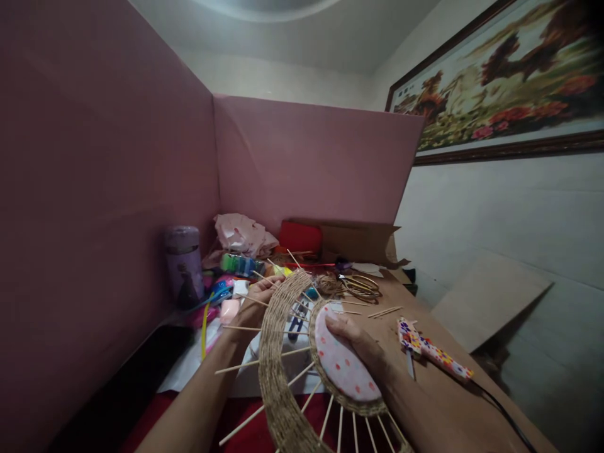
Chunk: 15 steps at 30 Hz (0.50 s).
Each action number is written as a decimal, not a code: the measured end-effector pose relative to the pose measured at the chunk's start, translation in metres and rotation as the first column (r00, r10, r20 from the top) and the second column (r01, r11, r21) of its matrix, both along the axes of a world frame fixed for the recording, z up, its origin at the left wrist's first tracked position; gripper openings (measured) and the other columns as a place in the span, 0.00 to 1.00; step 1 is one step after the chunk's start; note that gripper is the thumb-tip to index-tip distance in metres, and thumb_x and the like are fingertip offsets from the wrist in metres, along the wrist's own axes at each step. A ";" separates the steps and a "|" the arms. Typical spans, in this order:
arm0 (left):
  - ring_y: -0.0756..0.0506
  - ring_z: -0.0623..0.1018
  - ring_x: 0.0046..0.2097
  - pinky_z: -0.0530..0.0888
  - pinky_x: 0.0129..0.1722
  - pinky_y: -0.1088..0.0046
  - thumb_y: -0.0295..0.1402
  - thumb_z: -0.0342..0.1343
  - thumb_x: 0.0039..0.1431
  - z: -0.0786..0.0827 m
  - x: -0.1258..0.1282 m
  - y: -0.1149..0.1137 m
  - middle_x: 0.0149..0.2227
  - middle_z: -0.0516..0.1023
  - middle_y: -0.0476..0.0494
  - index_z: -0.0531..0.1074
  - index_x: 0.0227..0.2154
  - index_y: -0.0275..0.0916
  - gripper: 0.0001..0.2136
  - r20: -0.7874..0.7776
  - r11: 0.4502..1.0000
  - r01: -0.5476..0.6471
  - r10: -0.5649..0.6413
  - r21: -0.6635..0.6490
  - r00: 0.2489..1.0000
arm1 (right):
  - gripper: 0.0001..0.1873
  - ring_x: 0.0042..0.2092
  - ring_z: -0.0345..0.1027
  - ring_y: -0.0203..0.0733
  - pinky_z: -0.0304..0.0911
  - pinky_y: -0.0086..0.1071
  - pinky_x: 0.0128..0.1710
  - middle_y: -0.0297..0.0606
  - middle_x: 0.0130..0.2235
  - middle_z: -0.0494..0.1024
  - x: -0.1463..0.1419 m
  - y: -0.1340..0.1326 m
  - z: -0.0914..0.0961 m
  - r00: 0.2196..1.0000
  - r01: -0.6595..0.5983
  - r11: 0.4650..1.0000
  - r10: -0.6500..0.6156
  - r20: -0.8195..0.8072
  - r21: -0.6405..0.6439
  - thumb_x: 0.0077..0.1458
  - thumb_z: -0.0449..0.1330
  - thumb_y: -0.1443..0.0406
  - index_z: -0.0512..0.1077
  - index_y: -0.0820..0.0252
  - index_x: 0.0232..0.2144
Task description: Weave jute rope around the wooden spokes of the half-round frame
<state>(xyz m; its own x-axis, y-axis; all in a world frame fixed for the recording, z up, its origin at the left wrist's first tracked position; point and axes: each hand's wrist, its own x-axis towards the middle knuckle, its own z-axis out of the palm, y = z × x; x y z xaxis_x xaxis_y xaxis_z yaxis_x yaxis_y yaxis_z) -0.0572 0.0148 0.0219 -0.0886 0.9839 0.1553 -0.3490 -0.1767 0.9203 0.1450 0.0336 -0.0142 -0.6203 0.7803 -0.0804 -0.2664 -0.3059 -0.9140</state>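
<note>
A woven twine piece (272, 365) is held up in front of me: a wide curved band of brown twine with thin wooden sticks passing through it. The sticks run out from a half-round pad (344, 362) covered in pale cloth with red dots and edged with twine. My left hand (265, 292) is closed at the band's upper left edge, its fingertips partly hidden behind it. My right hand (356, 340) grips the pad, thumb lying on the cloth and fingers out of sight behind. The lower end of the piece runs out of view.
A hot glue gun with flower print (434, 352) lies on the brown tabletop (410, 390) at right, its cord trailing. Scissors (361, 288), loose sticks (384, 312) and twine (330, 284) lie beyond. A purple bottle (184, 267) and craft supplies stand left, before pink panels (311, 163).
</note>
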 end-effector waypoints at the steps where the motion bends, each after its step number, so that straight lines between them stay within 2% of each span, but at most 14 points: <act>1: 0.53 0.70 0.21 0.63 0.20 0.79 0.32 0.65 0.38 -0.001 -0.001 0.001 0.24 0.77 0.45 0.76 0.33 0.34 0.15 -0.020 1.000 0.000 -0.001 -0.010 1.000 | 0.15 0.21 0.62 0.31 0.57 0.23 0.21 0.32 0.21 0.70 -0.001 0.001 -0.002 1.000 -0.013 1.000 0.013 0.003 -0.005 0.45 0.63 0.58 0.66 0.63 0.26; 8: 0.52 0.70 0.20 0.63 0.20 0.77 0.33 0.65 0.35 -0.011 -0.009 0.009 0.19 0.74 0.47 0.75 0.25 0.32 0.12 -0.063 0.998 -0.065 0.065 -0.008 0.996 | 0.15 0.22 0.62 0.31 0.57 0.24 0.22 0.31 0.22 0.69 0.000 0.007 -0.008 0.999 -0.038 0.999 0.038 -0.003 -0.004 0.45 0.63 0.57 0.66 0.63 0.26; 15: 0.54 0.66 0.16 0.61 0.16 0.78 0.33 0.68 0.29 -0.010 -0.008 0.009 0.17 0.71 0.52 0.70 0.23 0.35 0.16 0.065 0.995 -0.097 0.099 -0.040 0.993 | 0.14 0.22 0.63 0.33 0.58 0.25 0.24 0.32 0.22 0.71 -0.001 0.006 -0.010 0.999 -0.029 1.000 0.028 0.026 0.004 0.45 0.63 0.58 0.67 0.63 0.27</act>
<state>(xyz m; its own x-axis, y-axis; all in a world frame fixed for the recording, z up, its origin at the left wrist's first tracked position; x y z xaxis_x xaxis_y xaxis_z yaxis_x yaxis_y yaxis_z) -0.0647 0.0235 0.0118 -0.1937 0.9749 0.1101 -0.3929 -0.1799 0.9018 0.1445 0.0398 -0.0239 -0.6400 0.7627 -0.0934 -0.2334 -0.3087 -0.9221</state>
